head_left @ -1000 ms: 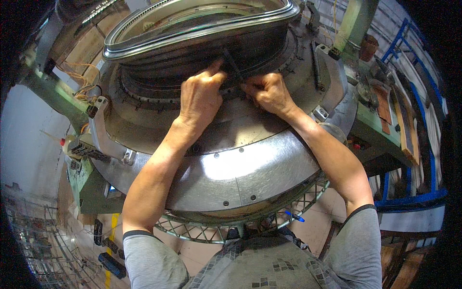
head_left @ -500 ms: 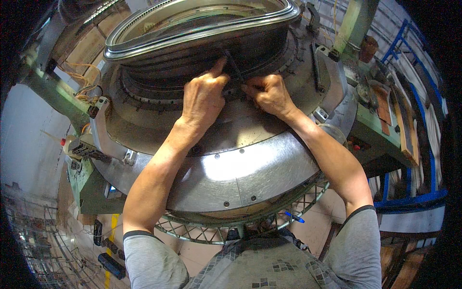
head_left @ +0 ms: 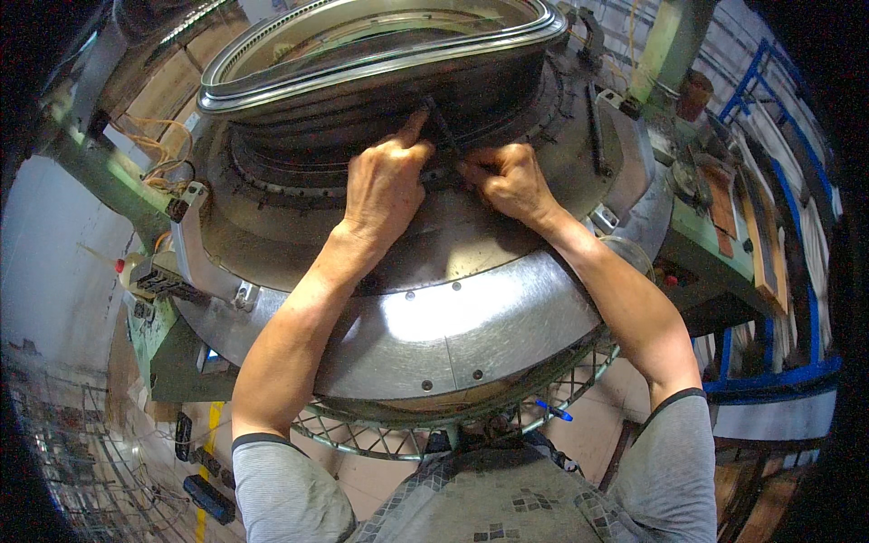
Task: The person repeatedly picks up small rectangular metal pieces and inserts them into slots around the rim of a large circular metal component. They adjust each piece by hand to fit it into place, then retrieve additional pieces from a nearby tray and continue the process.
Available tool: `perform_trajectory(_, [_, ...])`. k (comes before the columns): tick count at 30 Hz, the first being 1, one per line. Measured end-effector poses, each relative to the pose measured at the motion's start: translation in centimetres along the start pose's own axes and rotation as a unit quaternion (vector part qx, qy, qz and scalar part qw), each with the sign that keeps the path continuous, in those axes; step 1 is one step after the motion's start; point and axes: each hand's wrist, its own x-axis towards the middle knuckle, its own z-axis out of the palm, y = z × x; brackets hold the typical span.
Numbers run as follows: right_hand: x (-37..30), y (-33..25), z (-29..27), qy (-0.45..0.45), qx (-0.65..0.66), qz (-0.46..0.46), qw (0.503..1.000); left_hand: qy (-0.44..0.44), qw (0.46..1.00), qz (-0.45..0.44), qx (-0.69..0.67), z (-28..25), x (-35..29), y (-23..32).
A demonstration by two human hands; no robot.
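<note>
Dark metal tool (head_left: 441, 129), long axis up-left, both hands pinching it, left hand (head_left: 385, 185), right hand (head_left: 511, 181)

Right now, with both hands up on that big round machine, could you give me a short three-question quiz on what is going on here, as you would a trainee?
1. True or false: the left hand points one finger up at the dark ring.
2. What sits under the machine's silver skirt? A) a wire lattice ring B) a wooden box C) a cloth
3. What does the right hand pinch?

Key
1. True.
2. A, the wire lattice ring.
3. A thin dark part at the ring; what it is cannot be told.
</note>
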Motion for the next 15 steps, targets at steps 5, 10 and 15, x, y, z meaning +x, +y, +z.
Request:
perform_trajectory(5, [0.00,0.01,-0.04,-0.003,-0.005,0.008,1.000,-0.010,1.000,-0.005,-0.001,-0.04,-0.04,-0.10])
perform_trajectory(10, [0.05,-0.09,-0.15,-0.020,-0.007,0.030,0.999,-0.003,1.000,0.002,0.014,0.06,-0.06,-0.13])
perform_trajectory(15, [0.05,-0.03,-0.10,-0.015,-0.012,0.037,0.999,-0.008,1.000,-0.007,0.007,0.06,-0.02,-0.04])
